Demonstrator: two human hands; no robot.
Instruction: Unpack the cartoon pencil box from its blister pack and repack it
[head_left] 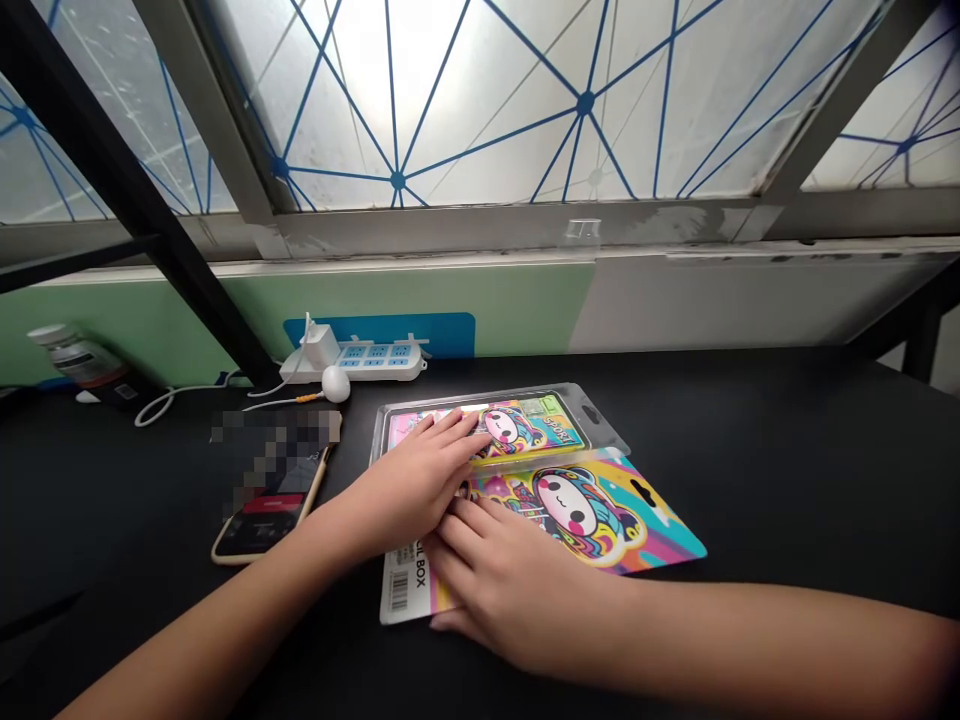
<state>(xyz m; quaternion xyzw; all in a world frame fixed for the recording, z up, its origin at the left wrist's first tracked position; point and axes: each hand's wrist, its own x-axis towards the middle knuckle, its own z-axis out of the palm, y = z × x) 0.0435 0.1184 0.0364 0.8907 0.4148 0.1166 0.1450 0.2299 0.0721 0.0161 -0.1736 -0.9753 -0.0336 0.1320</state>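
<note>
A clear plastic blister shell lies on the black desk with a colourful, cartoon-printed box inside it. In front of it, angled towards me, is a printed backing card with a barcode, the letters "L BOX" and a hang hole. My left hand rests palm down over the shell's left part, fingers stretched out. Lower down, my right hand lies across the card's left half with its fingers extended. Its thumb is at the card's near edge. Both hands are close together and cover part of the print.
Left of the package lies a phone, its screen partly blurred out. A white power strip with a plugged-in charger and cable stands against the wall. A tipped bottle is at the far left, near a black metal post.
</note>
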